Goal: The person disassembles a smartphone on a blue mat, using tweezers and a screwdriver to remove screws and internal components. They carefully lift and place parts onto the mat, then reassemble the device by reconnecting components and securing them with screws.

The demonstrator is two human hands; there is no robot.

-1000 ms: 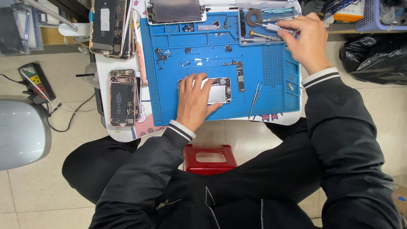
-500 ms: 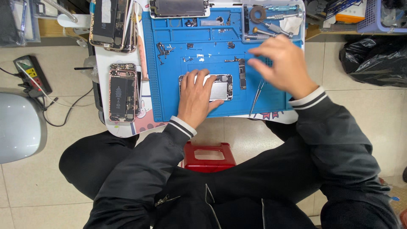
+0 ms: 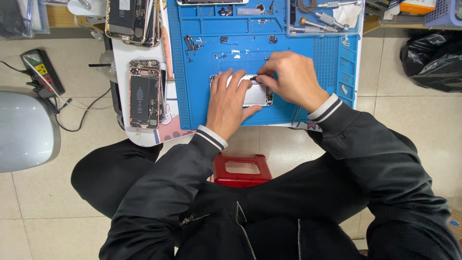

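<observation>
Phone shell [image 3: 255, 96]: flat silvery rectangle lying on the blue mat [image 3: 192, 101], rubbery, with moulded compartments.
Mat trays: screwdrivers [image 3: 320, 21] lie at the far edge.
Left hand [image 3: 230, 103]: fingers spread, flat on the shell.
Right hand [image 3: 291, 79]: grip pinches a small dark tool [image 3: 255, 77] at the shell's top edge.
Surface, left: opened phone [image 3: 143, 94], battery showing.

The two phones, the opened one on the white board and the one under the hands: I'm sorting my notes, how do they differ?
The opened phone lies untouched on the white board, lengthwise, innards up; the silver phone lies crosswise on the blue mat, pinned by the left hand, right hand at its top edge. Both lie flat.
</observation>
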